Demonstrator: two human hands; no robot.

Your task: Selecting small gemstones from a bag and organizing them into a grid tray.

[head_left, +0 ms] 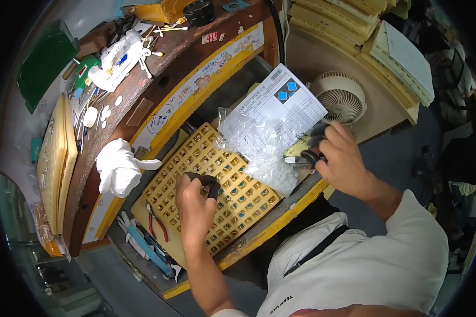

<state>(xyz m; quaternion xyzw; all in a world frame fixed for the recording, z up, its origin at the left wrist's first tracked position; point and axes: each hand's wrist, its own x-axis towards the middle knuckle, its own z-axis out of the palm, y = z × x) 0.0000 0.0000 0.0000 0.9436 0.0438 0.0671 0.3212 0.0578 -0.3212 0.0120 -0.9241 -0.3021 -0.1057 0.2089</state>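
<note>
The yellow grid tray (pixel 232 190) is lying on the desk (pixel 158 84). The left hand (pixel 193 203) is resting on it, grip closed on a small black tool (pixel 209 182). Beside the tray, the right hand (pixel 344 158) is pinching black-handled tweezers (pixel 301 161) over a clear plastic bag (pixel 264 148).

One head-worn fisheye view looks steeply down from close above the table (pixel 158 79), which runs diagonally from upper right to lower left. The person's forearms enter from the lower edge; straight edges bow near the dark rim.
</note>
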